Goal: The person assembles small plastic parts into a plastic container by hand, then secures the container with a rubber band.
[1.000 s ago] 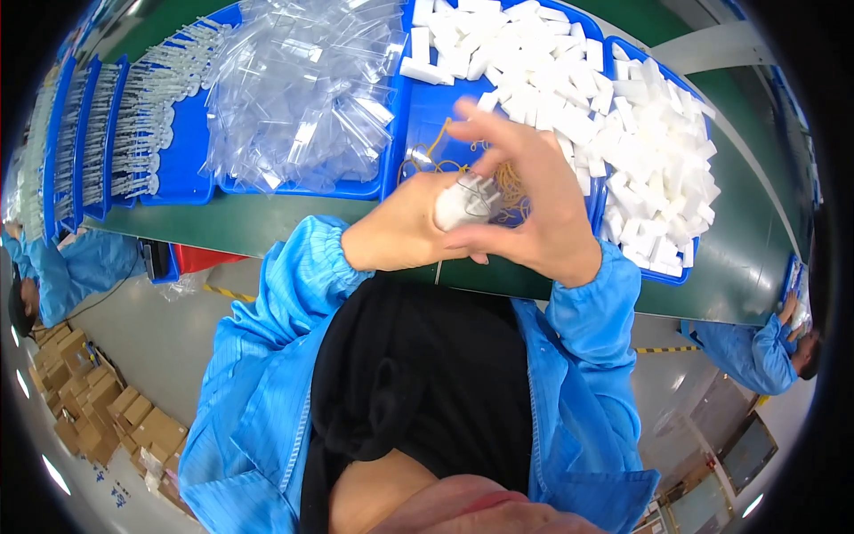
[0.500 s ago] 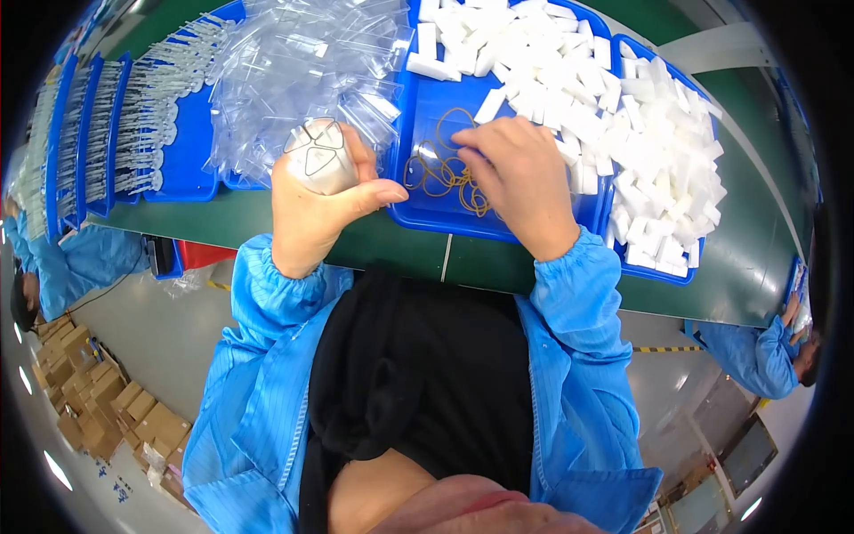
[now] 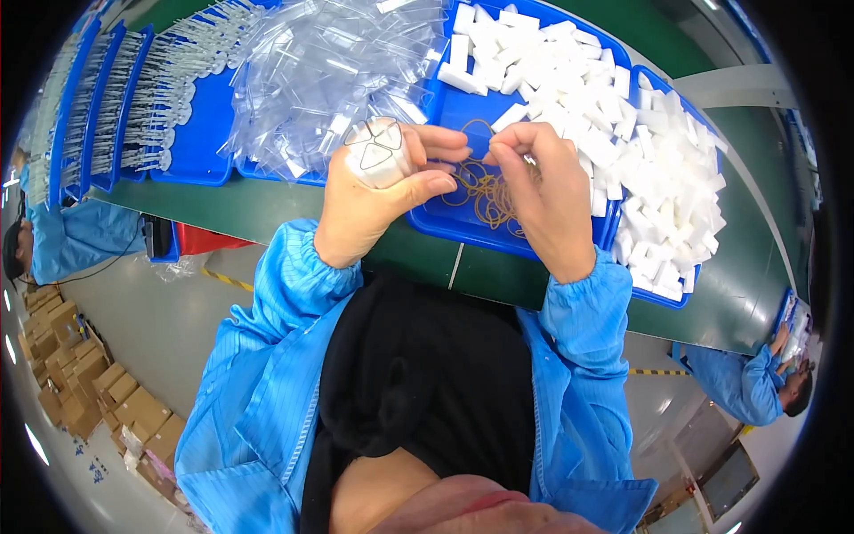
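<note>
In my left hand [image 3: 365, 196] sits a white rounded piece [image 3: 376, 158] with dark triangular outlines on its end. The thumb and fingertips of that hand reach out to the right, toward the other hand. Thumb and forefinger of my right hand [image 3: 547, 191] are pinched together just beside those fingertips; whatever they hold is too small to make out. Under both hands, tan rubber bands [image 3: 485, 198] lie tangled in the front of a blue tray [image 3: 463, 105].
White foam-like blocks [image 3: 569, 71] are heaped in that tray and in another blue tray [image 3: 667, 298] on the right. Clear plastic sleeves [image 3: 329, 80] pile up behind my left hand. Rows of thin pale pieces [image 3: 160, 107] fill trays at far left on the green table [image 3: 267, 209].
My left hand has moved right with the white piece, toward my right hand. The right hand has lifted off the rubber bands, fingers now pinched. The whole view has shifted slightly.
</note>
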